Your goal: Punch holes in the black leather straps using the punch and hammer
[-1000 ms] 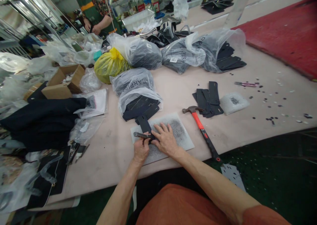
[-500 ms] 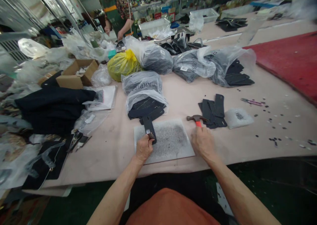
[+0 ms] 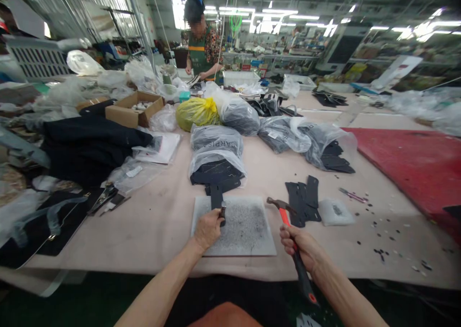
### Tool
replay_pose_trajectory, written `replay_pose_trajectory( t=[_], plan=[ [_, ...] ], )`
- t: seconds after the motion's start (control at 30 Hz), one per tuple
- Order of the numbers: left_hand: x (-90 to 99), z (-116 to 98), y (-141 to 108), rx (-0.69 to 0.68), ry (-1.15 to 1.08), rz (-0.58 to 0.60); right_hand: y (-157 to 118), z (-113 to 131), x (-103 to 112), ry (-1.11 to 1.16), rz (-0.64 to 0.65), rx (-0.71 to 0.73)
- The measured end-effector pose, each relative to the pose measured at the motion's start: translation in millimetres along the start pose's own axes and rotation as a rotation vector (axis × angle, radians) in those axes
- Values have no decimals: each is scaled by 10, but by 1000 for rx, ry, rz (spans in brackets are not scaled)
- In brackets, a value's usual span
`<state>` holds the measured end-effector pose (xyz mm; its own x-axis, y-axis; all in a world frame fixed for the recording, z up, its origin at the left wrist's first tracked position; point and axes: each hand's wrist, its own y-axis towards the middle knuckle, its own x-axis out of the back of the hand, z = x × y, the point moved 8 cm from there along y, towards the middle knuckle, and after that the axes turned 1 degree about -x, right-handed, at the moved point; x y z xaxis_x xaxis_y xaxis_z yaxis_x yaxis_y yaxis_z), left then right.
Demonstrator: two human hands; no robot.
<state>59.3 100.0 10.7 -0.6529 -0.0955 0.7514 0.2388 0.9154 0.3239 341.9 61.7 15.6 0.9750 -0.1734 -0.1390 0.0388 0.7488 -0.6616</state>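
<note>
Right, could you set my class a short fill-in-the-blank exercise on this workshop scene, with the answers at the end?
1. The right hand grips a claw ____.
2. The left hand grips a metal tool, so the person's tool-holding hands total ____.
3. The large flat panel on the right is coloured ____.
4. The brightest-coloured plastic bag is ____.

Missing words: hammer; two; red; yellow.

Even, soft light across tabletop [image 3: 154, 240]; shadows faint. Overhead tube lights [image 3: 237, 14] burn out white, glaring at top. Floor [image 3: 104, 293] below table edge very dark. Hammer [image 3: 301, 274] fairly clear; far background hazy, detail smeared. Wide-angle stretch toward sides; plastic sheeting [image 3: 425, 107] at right blurred.
</note>
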Motion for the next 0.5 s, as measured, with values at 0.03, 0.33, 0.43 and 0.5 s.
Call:
replay_pose_trajectory(
  t=[0.03,0.33,0.43,0.5],
  plan=[
    [-5,5,-1,1,-1,1,-137,158,-106,-32,-15,69],
    [33,-2,8,-11,33,-44,-1177,1271,-1114,-1212,-115,1089],
    [30,9,7,-1,39,-41,-1216,1274,-1249,-1456,-51,1128],
    [19,13,7,-3,30,-30,-1331,1446,-1226,-1354,-165,1185]
  ],
)
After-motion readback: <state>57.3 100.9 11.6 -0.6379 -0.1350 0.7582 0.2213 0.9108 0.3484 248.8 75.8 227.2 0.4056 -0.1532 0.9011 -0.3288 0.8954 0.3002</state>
